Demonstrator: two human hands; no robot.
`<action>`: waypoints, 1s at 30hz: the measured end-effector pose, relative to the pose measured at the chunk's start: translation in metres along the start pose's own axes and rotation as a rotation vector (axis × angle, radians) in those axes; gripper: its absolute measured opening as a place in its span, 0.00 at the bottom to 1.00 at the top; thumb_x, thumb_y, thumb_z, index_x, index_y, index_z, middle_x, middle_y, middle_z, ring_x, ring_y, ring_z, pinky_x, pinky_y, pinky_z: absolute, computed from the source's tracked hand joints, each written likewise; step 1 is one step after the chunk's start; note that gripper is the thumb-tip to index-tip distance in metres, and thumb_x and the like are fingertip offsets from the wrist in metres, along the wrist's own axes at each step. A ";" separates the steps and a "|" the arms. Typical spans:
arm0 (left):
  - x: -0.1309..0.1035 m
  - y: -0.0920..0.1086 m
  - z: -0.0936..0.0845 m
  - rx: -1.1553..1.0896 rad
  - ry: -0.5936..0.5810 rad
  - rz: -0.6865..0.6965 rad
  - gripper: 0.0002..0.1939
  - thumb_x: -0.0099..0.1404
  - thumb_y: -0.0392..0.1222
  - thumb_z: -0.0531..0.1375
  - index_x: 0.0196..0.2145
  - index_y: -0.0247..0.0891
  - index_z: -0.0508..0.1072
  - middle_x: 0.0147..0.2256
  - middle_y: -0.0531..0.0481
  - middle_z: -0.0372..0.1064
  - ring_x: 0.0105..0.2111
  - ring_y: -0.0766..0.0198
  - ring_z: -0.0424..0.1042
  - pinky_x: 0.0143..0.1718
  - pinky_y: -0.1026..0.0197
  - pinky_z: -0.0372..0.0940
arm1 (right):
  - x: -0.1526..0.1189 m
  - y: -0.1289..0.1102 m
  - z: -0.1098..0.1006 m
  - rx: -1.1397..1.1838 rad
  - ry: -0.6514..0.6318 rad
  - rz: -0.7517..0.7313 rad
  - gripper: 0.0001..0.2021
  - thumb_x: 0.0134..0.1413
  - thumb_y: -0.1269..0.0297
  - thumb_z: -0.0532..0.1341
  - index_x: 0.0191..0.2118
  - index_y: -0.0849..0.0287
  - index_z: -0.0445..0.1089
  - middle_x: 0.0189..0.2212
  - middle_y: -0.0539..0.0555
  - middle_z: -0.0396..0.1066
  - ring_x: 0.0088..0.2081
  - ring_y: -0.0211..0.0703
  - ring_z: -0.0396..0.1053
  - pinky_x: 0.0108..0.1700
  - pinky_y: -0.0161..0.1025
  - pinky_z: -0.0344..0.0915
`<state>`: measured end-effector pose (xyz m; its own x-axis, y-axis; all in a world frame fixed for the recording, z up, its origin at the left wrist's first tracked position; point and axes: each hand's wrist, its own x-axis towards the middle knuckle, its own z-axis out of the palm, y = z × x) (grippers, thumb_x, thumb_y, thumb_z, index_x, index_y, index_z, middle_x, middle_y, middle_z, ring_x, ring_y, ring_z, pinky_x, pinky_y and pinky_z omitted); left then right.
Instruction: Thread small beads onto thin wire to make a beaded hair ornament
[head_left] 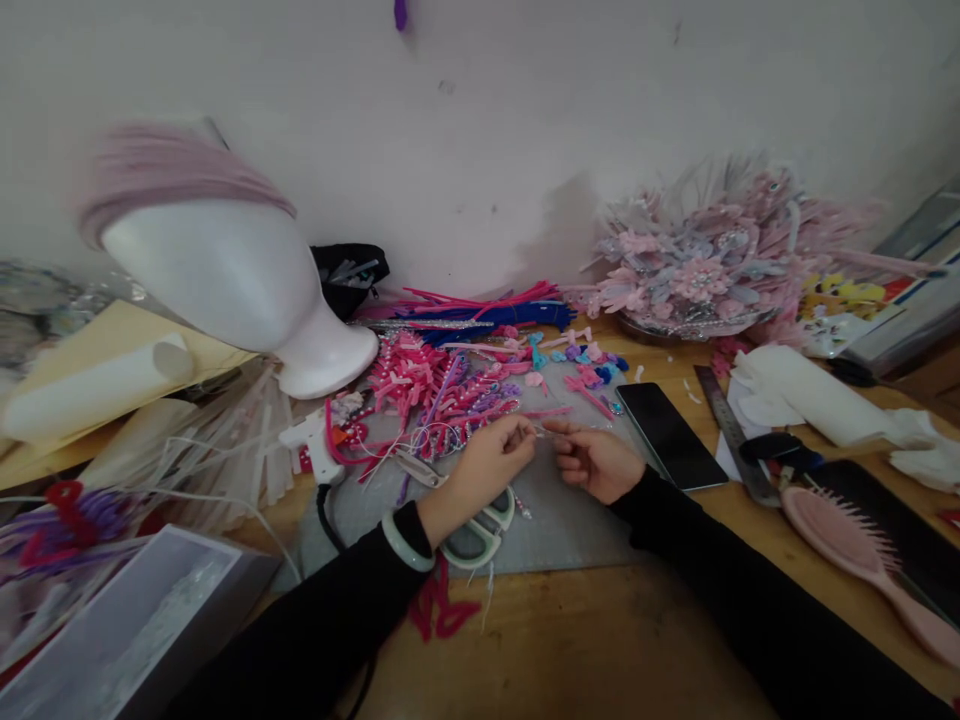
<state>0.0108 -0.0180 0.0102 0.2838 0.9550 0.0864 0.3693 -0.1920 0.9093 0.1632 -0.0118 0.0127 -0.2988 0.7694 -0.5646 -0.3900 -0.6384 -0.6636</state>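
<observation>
Over the grey mat (pixel 585 535), my left hand (pixel 491 462) is closed in a pinch, and my right hand (pixel 598 464) faces it with thumb and forefinger pressed together. A thin, pale strand or small piece seems to run between the fingertips; it is too small to name. Scissors with pale green handles (pixel 480 540) lie partly under my left wrist. Loops of white thread (pixel 431 437) are beside that hand. Just behind both hands are pink pipe-cleaner sprigs (pixel 409 375) and small pink and blue pieces (pixel 592 355).
A white mannequin head (pixel 225 270) with a pink wrap stands left, near a white glue gun (pixel 319 445). At right lie a phone (pixel 670 435), a metal ruler (pixel 731 430) and a pink hairbrush (pixel 840 530). A pink floral headpiece (pixel 705 265) sits behind. Front left is a box (pixel 142 620).
</observation>
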 end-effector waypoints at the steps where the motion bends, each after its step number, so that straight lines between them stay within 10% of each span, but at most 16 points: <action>1: 0.000 0.000 0.000 0.000 0.000 -0.004 0.06 0.55 0.38 0.51 0.27 0.34 0.65 0.18 0.58 0.52 0.20 0.73 0.53 0.22 0.69 0.50 | 0.000 0.001 0.000 -0.044 -0.010 0.005 0.09 0.48 0.75 0.47 0.32 0.61 0.63 0.12 0.42 0.51 0.11 0.26 0.46 0.10 0.24 0.42; 12: 0.008 -0.010 -0.001 -0.164 -0.075 -0.082 0.08 0.55 0.41 0.51 0.24 0.35 0.62 0.18 0.58 0.51 0.18 0.74 0.51 0.19 0.69 0.46 | 0.005 0.012 -0.001 -1.112 0.103 -0.864 0.10 0.41 0.67 0.59 0.34 0.61 0.69 0.13 0.41 0.45 0.17 0.31 0.46 0.21 0.32 0.44; 30: 0.006 -0.012 0.001 -0.010 -0.019 -0.011 0.05 0.54 0.38 0.51 0.26 0.35 0.63 0.18 0.58 0.52 0.19 0.73 0.53 0.20 0.70 0.48 | 0.011 0.012 -0.007 -1.182 0.085 -0.951 0.09 0.50 0.63 0.54 0.26 0.57 0.69 0.19 0.49 0.64 0.22 0.36 0.59 0.25 0.33 0.54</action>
<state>0.0085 -0.0105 -0.0005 0.2967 0.9525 0.0690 0.3634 -0.1794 0.9142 0.1613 -0.0112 -0.0049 -0.2809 0.9155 0.2880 0.5100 0.3966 -0.7633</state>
